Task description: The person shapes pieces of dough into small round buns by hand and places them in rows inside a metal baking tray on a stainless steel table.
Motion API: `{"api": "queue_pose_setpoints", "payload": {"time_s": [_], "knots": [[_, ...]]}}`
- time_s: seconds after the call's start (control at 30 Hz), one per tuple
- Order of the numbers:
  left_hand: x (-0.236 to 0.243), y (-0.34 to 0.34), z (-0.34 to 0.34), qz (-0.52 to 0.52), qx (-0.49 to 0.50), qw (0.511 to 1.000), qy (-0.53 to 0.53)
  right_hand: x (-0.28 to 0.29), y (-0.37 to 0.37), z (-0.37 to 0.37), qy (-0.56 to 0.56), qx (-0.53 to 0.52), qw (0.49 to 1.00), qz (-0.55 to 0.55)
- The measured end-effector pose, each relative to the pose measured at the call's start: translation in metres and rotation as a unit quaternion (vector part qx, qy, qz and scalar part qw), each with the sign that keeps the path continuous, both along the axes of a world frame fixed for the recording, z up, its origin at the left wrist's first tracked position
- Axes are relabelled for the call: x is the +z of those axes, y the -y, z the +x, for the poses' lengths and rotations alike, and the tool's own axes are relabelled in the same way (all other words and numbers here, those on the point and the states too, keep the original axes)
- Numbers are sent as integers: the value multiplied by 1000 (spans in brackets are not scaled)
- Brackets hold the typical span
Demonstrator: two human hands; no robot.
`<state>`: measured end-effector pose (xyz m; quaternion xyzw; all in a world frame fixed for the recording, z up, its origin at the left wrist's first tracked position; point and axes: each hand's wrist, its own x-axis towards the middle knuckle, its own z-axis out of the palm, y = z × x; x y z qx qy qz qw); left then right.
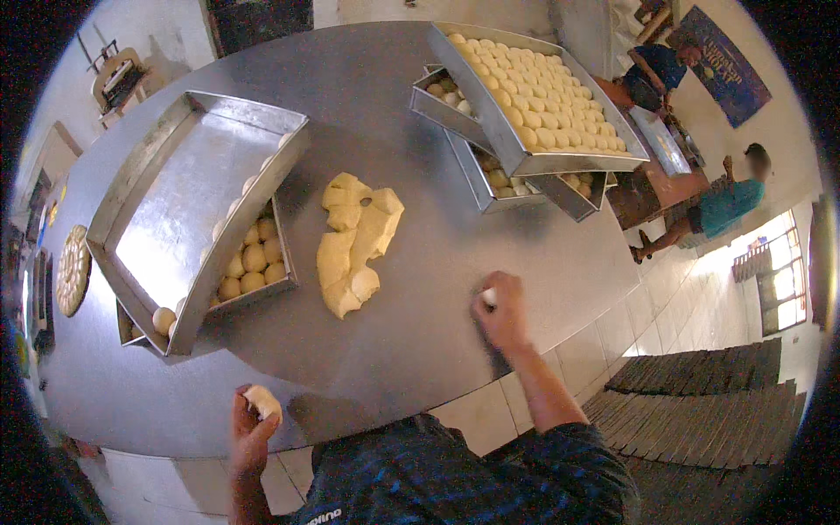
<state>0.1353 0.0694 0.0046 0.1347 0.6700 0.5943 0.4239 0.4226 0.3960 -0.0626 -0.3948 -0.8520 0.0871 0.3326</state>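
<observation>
A pale piece of dough (263, 402) is gripped in my left hand (249, 433), above the table's near edge at the left. Farther right, my right hand (506, 317) is curled on the metal tabletop around a small dough ball (489, 298); only a bit of the ball shows between the fingers. Between and beyond my hands lies a large, irregular yellowish slab of dough (346, 249), with uneven edges and a rounded lump at its near end. At the left, a metal tray (157, 206) holds a line of dough balls along its right side.
Under that tray, a lower tray holds dough balls (254, 258). Stacked trays at the far right are topped by one full of dough pieces (542, 92). A round, patterned disc (73, 271) sits at the table's left. Two people are beyond the right edge; dark slatted stacks (700, 402) stand there.
</observation>
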Motion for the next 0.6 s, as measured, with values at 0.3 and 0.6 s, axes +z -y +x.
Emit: {"api": "queue_pose_setpoints", "payload": {"time_s": [0.3, 0.6], "knots": [[-4, 40, -44, 50, 93, 988, 114, -3, 16, 15, 52, -86, 995, -10], [-20, 110, -81, 43, 200, 976, 78, 153, 72, -251, -418, 241, 729, -486]]}}
